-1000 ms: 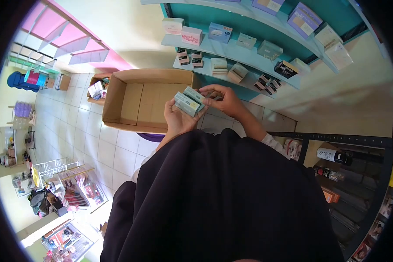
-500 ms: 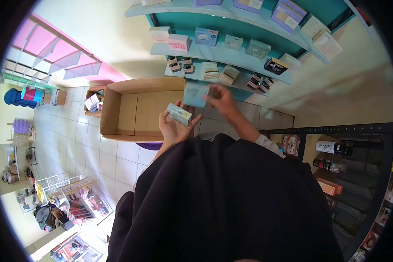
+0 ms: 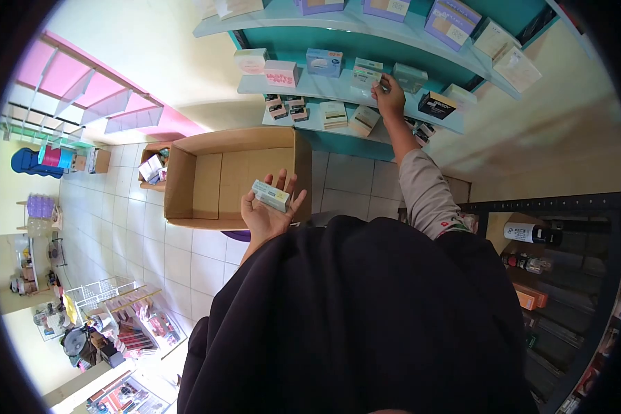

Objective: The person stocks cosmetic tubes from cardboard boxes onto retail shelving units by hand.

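Note:
On the palm of my left hand (image 3: pixel 269 214) lies a small pale box (image 3: pixel 270 196), with the fingers spread around it near the right side of a large cardboard box (image 3: pixel 207 186). My right hand (image 3: pixel 388 96) reaches to the middle shelf (image 3: pixel 338 85) and pinches a light green box (image 3: pixel 366 79) at its right edge. That box stands in front of a similar pale green box (image 3: pixel 369 63). To its left is a blue box (image 3: pixel 324 62), to its right another greenish box (image 3: pixel 410 77).
Purple boxes (image 3: pixel 452 23) stand on the upper shelf, small boxes (image 3: pixel 334 114) on the lower one. A small carton with packages (image 3: pixel 152 168) is on the tiled floor beyond the large box. A dark rack (image 3: pixel 552 205) with bottles stands at the right.
My right hand has moved up and right from beside my left hand to the middle shelf, carrying the light green box. My left hand has shifted slightly down and left.

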`<act>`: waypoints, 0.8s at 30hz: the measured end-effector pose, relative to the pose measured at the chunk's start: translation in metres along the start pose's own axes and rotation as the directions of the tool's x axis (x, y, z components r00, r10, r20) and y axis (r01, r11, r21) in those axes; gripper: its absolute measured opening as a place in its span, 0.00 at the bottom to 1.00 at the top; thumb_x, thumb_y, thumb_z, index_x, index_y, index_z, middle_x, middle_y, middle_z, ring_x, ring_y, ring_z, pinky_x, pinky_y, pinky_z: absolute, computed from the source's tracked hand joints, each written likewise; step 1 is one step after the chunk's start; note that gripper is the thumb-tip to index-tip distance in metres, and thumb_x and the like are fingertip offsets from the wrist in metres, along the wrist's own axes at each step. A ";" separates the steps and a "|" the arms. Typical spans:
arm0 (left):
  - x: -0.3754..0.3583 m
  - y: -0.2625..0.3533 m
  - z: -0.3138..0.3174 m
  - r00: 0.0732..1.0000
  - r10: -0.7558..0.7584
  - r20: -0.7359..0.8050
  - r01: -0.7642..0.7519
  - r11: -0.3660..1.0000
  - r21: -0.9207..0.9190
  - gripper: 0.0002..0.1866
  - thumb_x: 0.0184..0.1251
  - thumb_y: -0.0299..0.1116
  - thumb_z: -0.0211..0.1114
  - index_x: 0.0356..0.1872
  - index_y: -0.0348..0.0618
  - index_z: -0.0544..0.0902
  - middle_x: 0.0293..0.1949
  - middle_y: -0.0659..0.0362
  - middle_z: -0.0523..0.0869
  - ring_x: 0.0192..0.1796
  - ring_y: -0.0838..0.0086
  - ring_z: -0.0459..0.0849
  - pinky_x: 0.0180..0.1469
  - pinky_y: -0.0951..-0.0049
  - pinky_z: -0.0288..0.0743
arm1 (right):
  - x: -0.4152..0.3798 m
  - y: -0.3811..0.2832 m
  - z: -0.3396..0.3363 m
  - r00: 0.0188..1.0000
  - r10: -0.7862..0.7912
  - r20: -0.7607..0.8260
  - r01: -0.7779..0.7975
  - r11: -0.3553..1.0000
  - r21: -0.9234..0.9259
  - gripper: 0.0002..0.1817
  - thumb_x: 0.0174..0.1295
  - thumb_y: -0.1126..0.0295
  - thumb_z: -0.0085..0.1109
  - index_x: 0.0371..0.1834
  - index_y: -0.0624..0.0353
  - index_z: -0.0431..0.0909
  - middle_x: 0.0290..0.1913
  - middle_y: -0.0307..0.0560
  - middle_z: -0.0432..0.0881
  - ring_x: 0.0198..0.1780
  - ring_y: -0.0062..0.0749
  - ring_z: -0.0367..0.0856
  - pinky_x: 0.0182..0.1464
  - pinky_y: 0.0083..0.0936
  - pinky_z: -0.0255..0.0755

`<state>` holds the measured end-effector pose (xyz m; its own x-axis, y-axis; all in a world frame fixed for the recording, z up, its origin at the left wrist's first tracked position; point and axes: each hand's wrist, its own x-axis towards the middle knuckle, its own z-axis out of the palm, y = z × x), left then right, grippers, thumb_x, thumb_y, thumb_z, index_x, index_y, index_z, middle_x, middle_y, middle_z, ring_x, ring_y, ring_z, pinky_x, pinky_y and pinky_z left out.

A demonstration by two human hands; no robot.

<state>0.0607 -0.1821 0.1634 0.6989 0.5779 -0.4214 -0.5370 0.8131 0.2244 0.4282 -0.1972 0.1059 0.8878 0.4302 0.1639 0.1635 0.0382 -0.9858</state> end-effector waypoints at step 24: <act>0.003 -0.001 0.002 1.000 -0.028 0.002 0.028 0.999 0.019 0.24 0.56 0.48 0.49 0.53 0.49 0.67 0.57 0.51 0.71 0.64 0.54 0.66 0.64 0.41 0.55 | -0.002 -0.003 -0.005 0.997 0.072 0.016 -0.070 0.993 -0.097 0.18 0.60 0.77 0.55 0.54 0.68 0.71 0.49 0.50 0.78 0.40 0.29 0.83 0.37 0.19 0.81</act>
<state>0.0647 -0.1813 0.1638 0.7150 0.5548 -0.4255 -0.5080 0.8304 0.2290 0.4278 -0.2029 0.1082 0.8903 0.4461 0.0919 0.1416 -0.0794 -0.9867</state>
